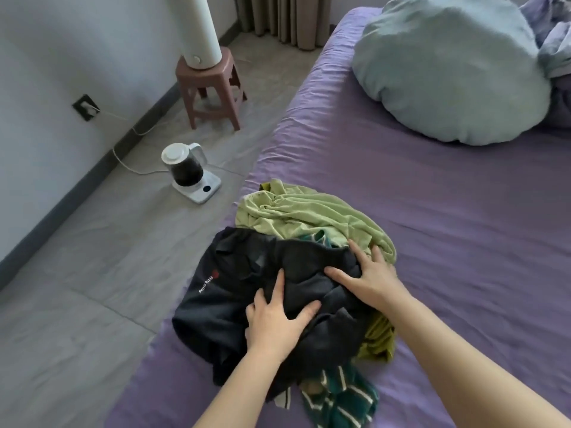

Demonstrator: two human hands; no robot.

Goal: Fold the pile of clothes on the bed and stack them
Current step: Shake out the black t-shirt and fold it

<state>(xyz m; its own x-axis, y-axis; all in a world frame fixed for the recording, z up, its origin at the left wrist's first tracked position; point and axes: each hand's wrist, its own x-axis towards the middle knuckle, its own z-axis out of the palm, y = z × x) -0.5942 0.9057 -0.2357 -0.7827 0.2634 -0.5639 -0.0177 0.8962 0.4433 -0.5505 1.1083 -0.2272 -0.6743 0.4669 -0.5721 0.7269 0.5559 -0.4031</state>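
Pile: the heap of clothes sits unfolded at the left edge of the bed, close to the near end, on the purple sheet.
Top layer: a black garment with small white lettering and a red dot lies crumpled across the front of the heap, one side drooping over the mattress edge.
Behind it: a light green garment is bunched up on the far side, touching the black one.
Underneath: an olive-yellow piece pokes out on the right, and a dark green striped garment spills out at the near side.
Left hand: the left hand lies on the black garment, fingers spread and pressing into the fabric, thumb out to the right.
Right hand: the right hand rests just beside it, fingers splayed where black meets green; whether the fingertips hook any cloth, I cannot quite tell.
Hands together: close, side by side, not touching.
Far end of bed: a pale blue pillow.
Floor: an electric kettle on its base, and a pink stool carrying a white cylinder.
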